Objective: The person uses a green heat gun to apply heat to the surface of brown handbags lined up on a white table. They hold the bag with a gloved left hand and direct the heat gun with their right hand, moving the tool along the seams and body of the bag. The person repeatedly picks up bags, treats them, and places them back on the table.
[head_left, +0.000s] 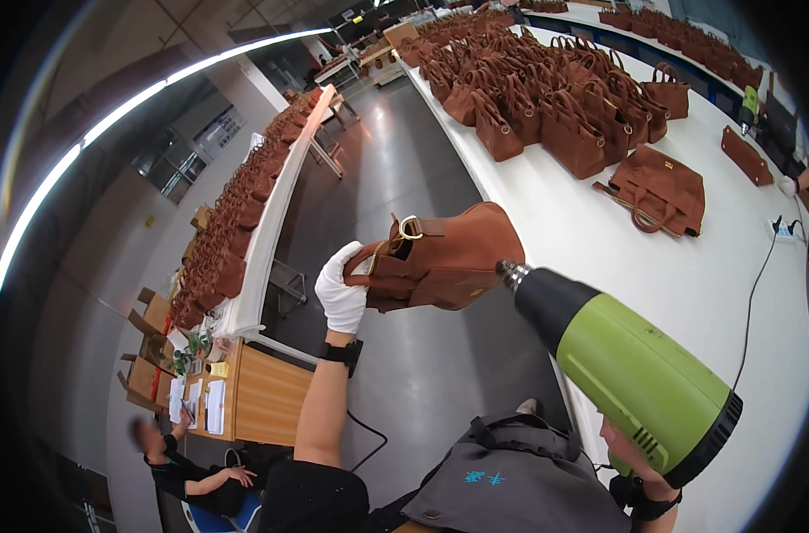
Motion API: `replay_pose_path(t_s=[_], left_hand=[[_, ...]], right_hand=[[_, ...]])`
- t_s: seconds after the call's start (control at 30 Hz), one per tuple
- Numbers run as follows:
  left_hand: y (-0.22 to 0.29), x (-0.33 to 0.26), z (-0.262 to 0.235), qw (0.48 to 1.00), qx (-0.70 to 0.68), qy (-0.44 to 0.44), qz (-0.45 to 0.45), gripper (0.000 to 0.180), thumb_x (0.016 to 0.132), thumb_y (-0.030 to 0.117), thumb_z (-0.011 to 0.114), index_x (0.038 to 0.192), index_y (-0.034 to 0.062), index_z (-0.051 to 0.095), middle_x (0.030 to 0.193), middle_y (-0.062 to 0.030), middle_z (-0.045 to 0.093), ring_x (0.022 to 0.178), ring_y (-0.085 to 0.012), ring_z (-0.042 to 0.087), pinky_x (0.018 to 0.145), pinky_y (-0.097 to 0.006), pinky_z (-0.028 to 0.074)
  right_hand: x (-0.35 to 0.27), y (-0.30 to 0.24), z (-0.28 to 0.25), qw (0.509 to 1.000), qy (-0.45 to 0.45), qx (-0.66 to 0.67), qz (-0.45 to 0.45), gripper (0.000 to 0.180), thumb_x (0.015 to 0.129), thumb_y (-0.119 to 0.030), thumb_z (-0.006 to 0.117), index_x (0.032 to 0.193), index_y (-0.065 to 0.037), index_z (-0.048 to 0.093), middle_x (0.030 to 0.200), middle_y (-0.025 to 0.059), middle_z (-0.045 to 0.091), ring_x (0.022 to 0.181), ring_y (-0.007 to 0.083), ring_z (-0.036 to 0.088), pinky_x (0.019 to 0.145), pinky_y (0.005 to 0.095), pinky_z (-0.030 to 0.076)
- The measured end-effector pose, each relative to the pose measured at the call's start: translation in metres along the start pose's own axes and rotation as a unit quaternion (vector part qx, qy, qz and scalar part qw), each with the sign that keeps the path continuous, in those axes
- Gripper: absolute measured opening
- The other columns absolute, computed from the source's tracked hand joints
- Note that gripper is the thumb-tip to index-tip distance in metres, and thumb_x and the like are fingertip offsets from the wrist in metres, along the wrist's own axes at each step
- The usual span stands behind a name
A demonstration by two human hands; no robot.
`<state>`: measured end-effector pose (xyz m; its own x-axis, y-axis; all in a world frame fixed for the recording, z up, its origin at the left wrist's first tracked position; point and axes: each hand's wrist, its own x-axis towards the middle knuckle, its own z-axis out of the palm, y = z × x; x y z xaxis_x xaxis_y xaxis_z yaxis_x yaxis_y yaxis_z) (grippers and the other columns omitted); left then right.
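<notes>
My left hand (342,289), in a white glove, grips a brown suede handbag (449,258) by its end and holds it up in the air over the floor beside the white table (671,284). A gold ring and strap show on the bag's top. My right hand (631,457) is mostly hidden behind a green and black heat gun (631,360) that it holds. The gun's metal nozzle points at the bag's right side, almost touching it.
Many upright brown handbags (555,98) crowd the far part of the white table, and one lies flat (662,186). Another long table (271,204) on the left carries more bags. A person (195,475) sits at a wooden desk (262,395) at lower left. A power strip (785,233) lies at right.
</notes>
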<state>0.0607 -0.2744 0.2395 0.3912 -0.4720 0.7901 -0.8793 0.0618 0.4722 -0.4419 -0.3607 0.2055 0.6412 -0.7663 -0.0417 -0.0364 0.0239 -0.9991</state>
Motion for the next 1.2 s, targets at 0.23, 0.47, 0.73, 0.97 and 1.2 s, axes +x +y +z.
replay_pose_path(t_s=[0.23,0.47,0.73,0.97,1.2], left_hand=[[0.007,0.000,0.007,0.999,0.039,-0.005,0.030,0.035,0.079,-0.005,0.073,0.113,0.0034,0.068,0.102,-0.0072,0.072,0.092,-0.0184,0.069,0.083,-0.029,0.054],[0.003,-0.006,0.016,1.000,-0.007,-0.017,-0.015,0.033,0.083,-0.003,0.073,0.115,0.0023,0.067,0.104,-0.0071,0.071,0.094,-0.0173,0.068,0.084,-0.029,0.054],[0.004,-0.009,0.017,0.999,-0.015,-0.039,-0.031,0.041,0.083,-0.004,0.073,0.123,0.0002,0.063,0.114,-0.0087,0.069,0.103,-0.0168,0.066,0.090,-0.029,0.052],[-0.004,0.059,-0.003,0.872,0.386,-0.172,0.249,0.019,0.069,0.017,0.071,0.088,0.0164,0.069,0.076,-0.0062,0.058,0.072,-0.0298,0.061,0.066,-0.042,0.049],[-0.108,0.077,-0.009,0.949,-0.152,0.185,-0.204,0.019,0.087,0.018,0.060,0.077,0.0022,0.061,0.084,-0.0097,0.069,0.076,-0.0284,0.070,0.067,-0.038,0.056]], right_hand=[[-0.009,0.007,-0.001,1.000,0.001,-0.016,0.012,0.032,0.078,-0.009,0.069,0.108,0.002,0.062,0.086,0.0085,0.062,0.072,0.0162,0.058,0.063,0.0293,0.047],[-0.008,0.010,0.002,1.000,0.000,-0.025,0.008,0.033,0.077,-0.008,0.068,0.108,0.002,0.062,0.087,0.0090,0.062,0.071,0.0164,0.058,0.063,0.0296,0.047],[-0.004,0.012,-0.001,0.999,0.012,-0.031,0.000,0.033,0.076,-0.008,0.068,0.108,0.002,0.062,0.089,0.0096,0.062,0.071,0.0168,0.058,0.062,0.0300,0.048],[-0.012,-0.001,-0.012,0.992,0.097,-0.056,-0.050,0.034,0.076,-0.007,0.068,0.108,0.002,0.061,0.091,0.0101,0.062,0.070,0.0170,0.059,0.061,0.0304,0.048],[-0.015,-0.044,0.004,0.991,0.078,0.097,0.054,0.036,0.072,-0.003,0.066,0.108,0.002,0.061,0.094,0.0114,0.063,0.068,0.0192,0.060,0.058,0.0311,0.050]])
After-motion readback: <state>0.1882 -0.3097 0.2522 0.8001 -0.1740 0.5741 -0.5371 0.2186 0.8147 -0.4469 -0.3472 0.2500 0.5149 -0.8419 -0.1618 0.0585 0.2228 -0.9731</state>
